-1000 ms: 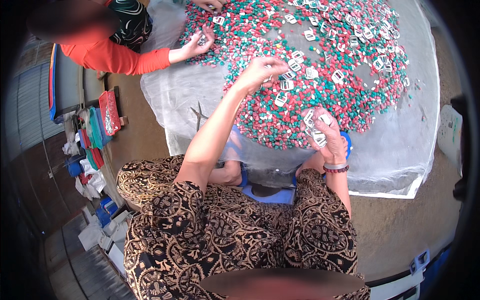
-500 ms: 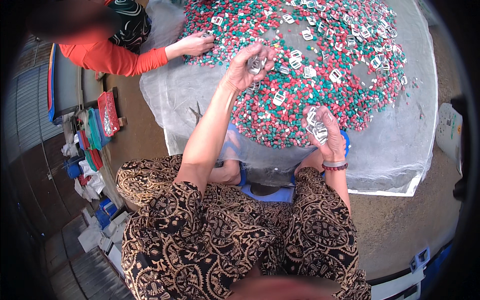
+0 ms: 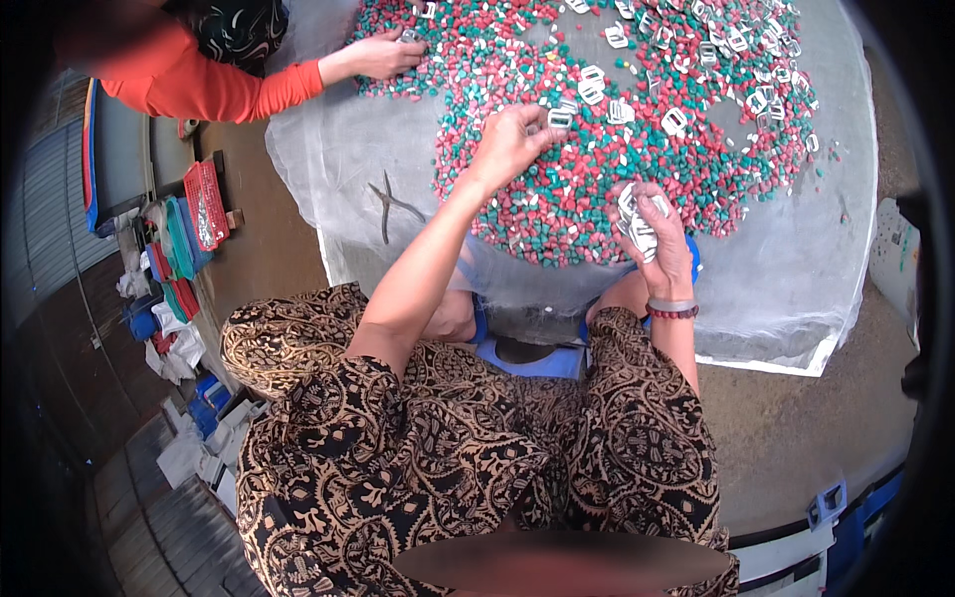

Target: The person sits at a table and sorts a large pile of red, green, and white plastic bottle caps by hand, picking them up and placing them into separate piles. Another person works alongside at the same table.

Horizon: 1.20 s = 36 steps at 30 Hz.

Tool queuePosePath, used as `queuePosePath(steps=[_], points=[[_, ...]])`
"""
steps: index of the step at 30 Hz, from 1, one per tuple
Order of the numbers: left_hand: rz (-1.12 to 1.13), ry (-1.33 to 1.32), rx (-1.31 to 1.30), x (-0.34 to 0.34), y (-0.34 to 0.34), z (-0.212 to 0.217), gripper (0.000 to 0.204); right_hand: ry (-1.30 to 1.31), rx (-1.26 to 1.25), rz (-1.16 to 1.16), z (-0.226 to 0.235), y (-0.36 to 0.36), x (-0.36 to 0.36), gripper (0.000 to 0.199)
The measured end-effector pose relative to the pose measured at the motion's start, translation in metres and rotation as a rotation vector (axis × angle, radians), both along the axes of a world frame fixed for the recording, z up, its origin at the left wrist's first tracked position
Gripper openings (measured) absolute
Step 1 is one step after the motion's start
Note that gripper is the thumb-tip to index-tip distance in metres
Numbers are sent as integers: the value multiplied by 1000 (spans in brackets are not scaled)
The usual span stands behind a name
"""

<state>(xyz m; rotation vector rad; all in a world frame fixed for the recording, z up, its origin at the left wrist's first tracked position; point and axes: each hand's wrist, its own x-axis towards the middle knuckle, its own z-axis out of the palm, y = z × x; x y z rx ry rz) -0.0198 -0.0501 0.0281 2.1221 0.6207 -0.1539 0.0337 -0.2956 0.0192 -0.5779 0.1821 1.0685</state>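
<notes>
Over the heap of red, green and white pebble-like bits point(image 3: 557, 219), my left hand point(image 3: 509, 149) reaches out palm down. Its thumb and fingertips pinch the edge of a silvery slide buckle point(image 3: 559, 118) lying among the bits. Nearer to me on the right, my right hand point(image 3: 665, 239) is curled round a stack of several similar buckles point(image 3: 639, 221), palm up. More loose buckles point(image 3: 591, 86) are scattered over the heap, mostly toward the far right.
Pliers point(image 3: 386, 206) lie on the sheet-covered table point(image 3: 776, 289), left of the heap. At the far left a co-worker's hand point(image 3: 393, 56), in an orange sleeve, touches the bits. A red basket point(image 3: 206, 204) and stacked coloured containers stand beyond the table's left side.
My left hand has turned from palm up, with buckles in it, to palm down at one buckle on the heap. My right hand still holds its buckles. The view has shifted slightly.
</notes>
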Motion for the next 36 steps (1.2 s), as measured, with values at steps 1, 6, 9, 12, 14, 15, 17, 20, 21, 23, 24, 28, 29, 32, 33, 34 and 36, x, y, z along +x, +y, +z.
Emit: queuePosePath(steps=[1,6,9,12,14,15,17,20,21,23,24,28,29,32,33,34,36], points=[[-5,-177,-133,7,4,7,25,27,19,-21,1,-1,1,16],[138,-300,-1322,35,28,42,22,76,112,-88,6,-1,2,18],[171,-523,-1561,48,29,40,27,77,125,-76,7,-2,2,20],[205,-502,-1536,57,27,31,17,83,93,-72,7,-4,1,20],[119,-354,-1323,59,25,25,15,86,77,-83,7,-6,0,20],[75,-280,-1214,60,23,22,14,90,74,-90,6,-7,0,20],[128,-260,-1211,59,20,18,17,101,73,-110,4,-9,0,21],[313,-183,-1167,57,20,12,19,110,89,-119,2,-10,-1,21],[223,-104,-938,57,21,8,20,111,84,-118,1,-11,-1,22],[12,-1,-514,55,23,0,24,101,92,-112,1,-11,0,24],[-122,36,-211,52,20,-6,33,90,106,-106,0,-11,0,27],[-399,35,416,45,9,-23,42,292,120,-222,-2,-11,5,44],[-332,3,414,48,8,-24,29,346,294,-247,-3,-11,7,53],[-210,-169,485,61,8,-16,22,420,374,-343,-9,-15,11,52],[-200,-171,434,64,7,-10,22,422,414,-358,-10,-17,12,52],[-271,-173,385,68,3,-2,22,431,442,-377,-12,-19,12,53],[-424,-233,329,70,-12,16,22,452,387,-378,-12,-20,13,52]])
